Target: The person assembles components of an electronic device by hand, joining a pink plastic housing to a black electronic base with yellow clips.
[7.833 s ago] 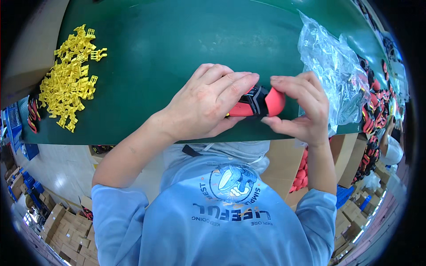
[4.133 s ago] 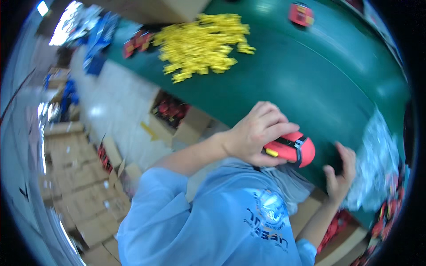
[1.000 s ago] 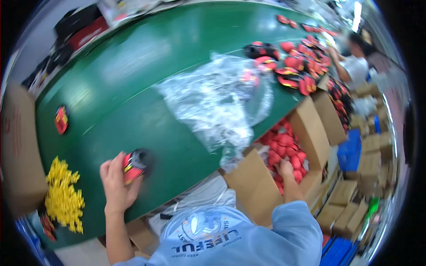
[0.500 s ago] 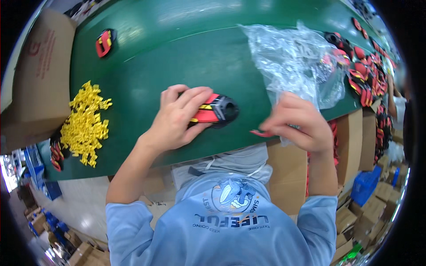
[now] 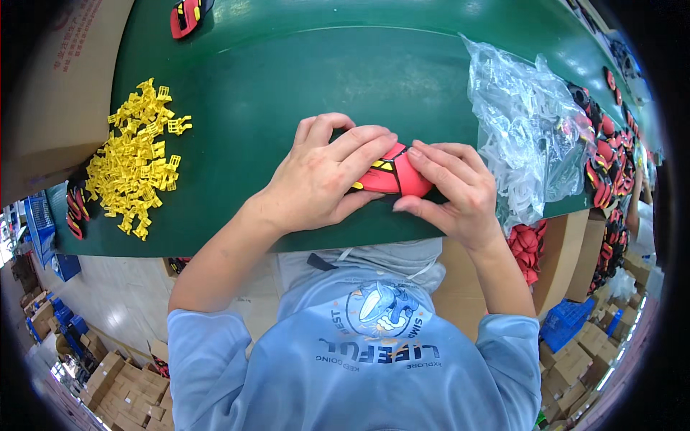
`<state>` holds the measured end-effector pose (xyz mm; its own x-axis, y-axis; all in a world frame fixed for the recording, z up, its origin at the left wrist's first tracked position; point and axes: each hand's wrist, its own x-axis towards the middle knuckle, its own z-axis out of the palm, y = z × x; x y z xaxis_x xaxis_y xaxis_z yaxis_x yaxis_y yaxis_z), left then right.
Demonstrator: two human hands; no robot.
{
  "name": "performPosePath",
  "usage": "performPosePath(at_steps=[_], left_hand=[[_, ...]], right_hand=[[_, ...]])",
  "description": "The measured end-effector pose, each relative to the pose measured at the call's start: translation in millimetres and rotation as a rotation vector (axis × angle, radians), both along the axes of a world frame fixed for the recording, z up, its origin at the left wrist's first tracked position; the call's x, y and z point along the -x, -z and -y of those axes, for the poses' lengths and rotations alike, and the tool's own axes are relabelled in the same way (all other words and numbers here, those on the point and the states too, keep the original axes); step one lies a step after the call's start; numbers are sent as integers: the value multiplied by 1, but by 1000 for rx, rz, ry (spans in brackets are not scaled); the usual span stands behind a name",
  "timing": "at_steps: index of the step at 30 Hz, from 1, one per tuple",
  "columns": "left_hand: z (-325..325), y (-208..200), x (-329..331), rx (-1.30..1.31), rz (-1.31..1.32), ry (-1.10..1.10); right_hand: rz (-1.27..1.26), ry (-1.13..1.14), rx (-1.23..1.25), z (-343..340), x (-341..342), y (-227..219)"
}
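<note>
Green table (image 5: 273,82), red-black shell (image 5: 406,177) between both hands (image 5: 316,183)

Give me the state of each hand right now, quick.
Left hand: closed around the red-and-black part.
Right hand: closed on the red cap at that part's right end.

A brown carton (image 5: 61,108) stands at left, a crumpled clear bag (image 5: 521,122) at right.

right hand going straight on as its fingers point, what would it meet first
Past the red cap the right hand holds, likely the fingers of the left hand, just ahead; depth is unclear.
</note>
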<state>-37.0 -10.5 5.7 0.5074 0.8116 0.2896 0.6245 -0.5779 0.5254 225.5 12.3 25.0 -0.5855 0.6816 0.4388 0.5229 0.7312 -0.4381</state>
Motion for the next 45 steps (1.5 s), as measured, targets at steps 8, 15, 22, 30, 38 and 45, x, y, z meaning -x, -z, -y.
performPosePath(at_steps=[8,15,22,30,38,45], left_hand=[[-4,1,-1,0,3,3],[-1,1,-1,3,-9,2],[-2,0,-4,1,-17,11],[-8,-3,-10,-8,47,67],[-20,2,-24,-67,-26,46],[-21,6,-34,-97,13,72]], right_hand=[[-270,-23,113,-9,-14,0],[19,-78,152,-11,-18,3],[32,-100,185,-14,-23,2],[60,-63,60,-11,-23,14],[-271,-15,391,-12,-33,-32],[-497,405,-219,6,30,34]])
